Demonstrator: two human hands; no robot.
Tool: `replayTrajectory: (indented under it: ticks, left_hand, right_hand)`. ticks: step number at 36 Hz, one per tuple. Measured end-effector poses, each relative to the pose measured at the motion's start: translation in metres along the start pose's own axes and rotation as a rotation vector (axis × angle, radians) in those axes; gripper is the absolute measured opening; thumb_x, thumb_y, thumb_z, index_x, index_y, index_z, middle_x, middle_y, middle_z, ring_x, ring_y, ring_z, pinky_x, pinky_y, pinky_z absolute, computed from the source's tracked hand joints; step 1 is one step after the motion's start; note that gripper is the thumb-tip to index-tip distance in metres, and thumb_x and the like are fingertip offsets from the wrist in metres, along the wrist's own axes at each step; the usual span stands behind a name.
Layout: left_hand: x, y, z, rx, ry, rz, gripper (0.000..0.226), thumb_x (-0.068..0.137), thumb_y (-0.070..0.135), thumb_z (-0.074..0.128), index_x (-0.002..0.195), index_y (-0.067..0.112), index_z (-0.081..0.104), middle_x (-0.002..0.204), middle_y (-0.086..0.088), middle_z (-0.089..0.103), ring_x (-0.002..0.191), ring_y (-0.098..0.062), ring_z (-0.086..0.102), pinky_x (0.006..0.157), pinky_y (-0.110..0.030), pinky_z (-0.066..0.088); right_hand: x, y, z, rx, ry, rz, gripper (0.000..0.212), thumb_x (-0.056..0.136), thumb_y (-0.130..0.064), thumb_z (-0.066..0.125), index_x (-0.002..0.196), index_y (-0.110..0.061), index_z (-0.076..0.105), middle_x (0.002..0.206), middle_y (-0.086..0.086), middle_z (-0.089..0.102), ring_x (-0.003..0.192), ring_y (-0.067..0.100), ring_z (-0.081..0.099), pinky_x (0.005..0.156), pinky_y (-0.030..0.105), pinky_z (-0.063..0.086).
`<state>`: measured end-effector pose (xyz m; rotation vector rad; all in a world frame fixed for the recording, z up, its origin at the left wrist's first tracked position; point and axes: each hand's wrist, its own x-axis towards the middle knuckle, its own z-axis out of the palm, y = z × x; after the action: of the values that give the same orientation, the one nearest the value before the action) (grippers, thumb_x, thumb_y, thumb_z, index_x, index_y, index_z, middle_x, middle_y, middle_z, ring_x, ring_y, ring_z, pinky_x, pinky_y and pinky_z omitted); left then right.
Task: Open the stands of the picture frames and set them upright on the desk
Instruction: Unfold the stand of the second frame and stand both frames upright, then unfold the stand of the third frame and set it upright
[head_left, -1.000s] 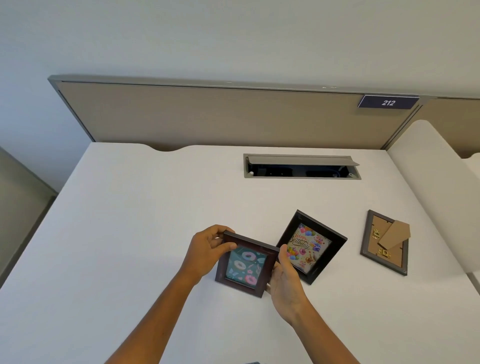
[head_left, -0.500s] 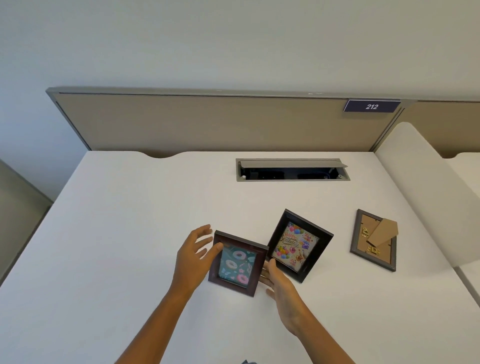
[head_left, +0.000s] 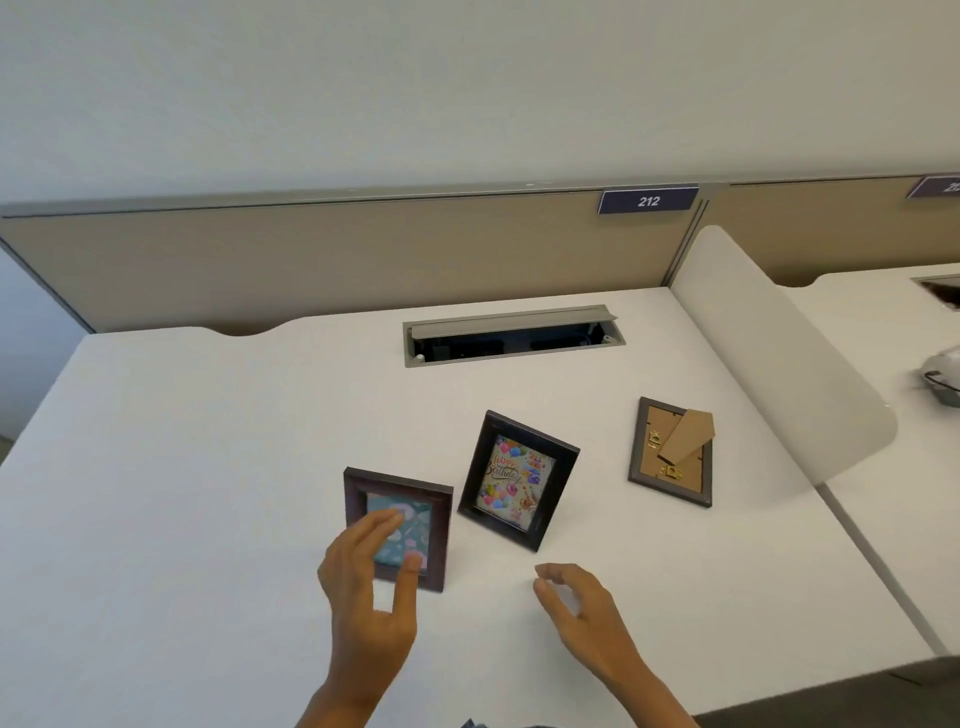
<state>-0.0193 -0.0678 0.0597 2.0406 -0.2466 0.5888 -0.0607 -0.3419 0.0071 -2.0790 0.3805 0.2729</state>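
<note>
Both hands have let go of the teal frame since a moment ago, when they were still at its sides; it now stands by itself, and the view has swung a little to the right.

Nearest, the left hand hangs loose in front of the teal frame with fingers spread, partly covering the picture; whether any fingertip touches the glass I cannot tell. The right hand is empty too, fingers half curled, low over the bare desk to the right of that frame.

Just beyond, the birthday frame stands upright as well, turned at a slight angle, close beside the teal one but apart from it.

Farther back and well to the right lies the third frame, face down, its cardboard stand showing on the back, partly lifted as far as I can judge. Its long side runs away from the person, leaning slightly. That is the one left to do, by the look of it.

It lies up and to the right of both hands, and the right hand is clearly nearer, with open desk between. The left would have to cross over the two standing frames, which might knock them.

Behind all this are the cable slot and the partition.
</note>
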Motion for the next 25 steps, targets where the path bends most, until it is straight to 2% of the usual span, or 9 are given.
replayTrajectory:
  ticks: [2, 4, 7, 11, 14, 17, 21, 25]
  left_hand:
    - [-0.007, 0.011, 0.015, 0.014, -0.055, 0.080, 0.045, 0.097, 0.027, 0.067, 0.140, 0.031, 0.057, 0.142, 0.006, 0.062, 0.135, -0.021, 0.057, 0.112, -0.039, 0.035]
    - [-0.012, 0.023, 0.030, 0.005, -0.137, 0.126, 0.045, 0.098, 0.027, 0.066, 0.141, 0.038, 0.056, 0.141, 0.012, 0.062, 0.135, -0.018, 0.057, 0.111, -0.040, 0.034]
    - [-0.017, 0.040, 0.056, -0.040, -0.276, 0.180, 0.040, 0.101, 0.021, 0.066, 0.138, 0.036, 0.060, 0.139, 0.015, 0.061, 0.132, -0.018, 0.059, 0.108, -0.041, 0.039]
    - [-0.015, 0.064, 0.095, -0.126, -0.488, 0.174, 0.033, 0.106, 0.021, 0.062, 0.137, 0.032, 0.062, 0.137, 0.018, 0.060, 0.131, -0.014, 0.059, 0.109, -0.032, 0.046]
    - [-0.010, 0.080, 0.128, -0.145, -0.668, 0.094, 0.030, 0.108, 0.028, 0.057, 0.138, 0.033, 0.059, 0.137, 0.021, 0.058, 0.133, -0.008, 0.057, 0.111, -0.024, 0.045]
    - [-0.005, 0.090, 0.164, -0.140, -0.805, -0.047, 0.035, 0.106, 0.037, 0.057, 0.141, 0.036, 0.054, 0.144, 0.023, 0.053, 0.136, 0.000, 0.051, 0.114, -0.022, 0.045]
    - [-0.001, 0.092, 0.206, -0.109, -0.869, -0.218, 0.046, 0.104, 0.040, 0.060, 0.148, 0.034, 0.046, 0.153, 0.017, 0.049, 0.140, -0.001, 0.047, 0.119, -0.027, 0.043]
    - [0.004, 0.091, 0.245, -0.058, -0.902, -0.353, 0.054, 0.103, 0.040, 0.062, 0.153, 0.032, 0.042, 0.159, 0.011, 0.044, 0.145, -0.010, 0.045, 0.114, -0.019, 0.036]
  right_hand:
    - [0.002, 0.012, -0.012, -0.006, 0.063, 0.007, 0.018, 0.107, -0.038, 0.068, 0.124, -0.035, 0.073, 0.126, -0.021, 0.072, 0.122, -0.004, 0.062, 0.100, 0.007, 0.042]
    - [0.005, 0.024, -0.025, 0.000, 0.126, 0.028, 0.018, 0.107, -0.033, 0.069, 0.124, -0.031, 0.073, 0.124, -0.018, 0.072, 0.120, 0.002, 0.064, 0.104, 0.019, 0.046]
    - [0.010, 0.037, -0.049, 0.041, 0.217, 0.074, 0.019, 0.107, -0.029, 0.070, 0.125, -0.027, 0.074, 0.123, -0.017, 0.071, 0.121, 0.011, 0.065, 0.102, 0.026, 0.044]
    - [0.020, 0.052, -0.082, 0.085, 0.317, 0.140, 0.021, 0.106, -0.025, 0.071, 0.127, -0.022, 0.074, 0.125, -0.007, 0.071, 0.122, 0.020, 0.066, 0.099, 0.030, 0.045]
    - [0.027, 0.062, -0.106, 0.103, 0.391, 0.163, 0.025, 0.105, -0.020, 0.072, 0.130, -0.017, 0.073, 0.133, 0.003, 0.069, 0.123, 0.026, 0.065, 0.097, 0.034, 0.049]
    - [0.037, 0.071, -0.129, 0.122, 0.431, 0.198, 0.033, 0.105, -0.019, 0.073, 0.137, -0.013, 0.069, 0.144, 0.010, 0.064, 0.128, 0.029, 0.062, 0.105, 0.043, 0.054]
    - [0.049, 0.078, -0.153, 0.135, 0.444, 0.236, 0.043, 0.104, -0.020, 0.074, 0.145, -0.014, 0.064, 0.152, 0.012, 0.059, 0.136, 0.031, 0.059, 0.113, 0.050, 0.053]
    - [0.065, 0.087, -0.170, 0.123, 0.406, 0.268, 0.052, 0.105, -0.024, 0.073, 0.153, -0.015, 0.056, 0.158, 0.011, 0.056, 0.141, 0.032, 0.056, 0.117, 0.049, 0.050]
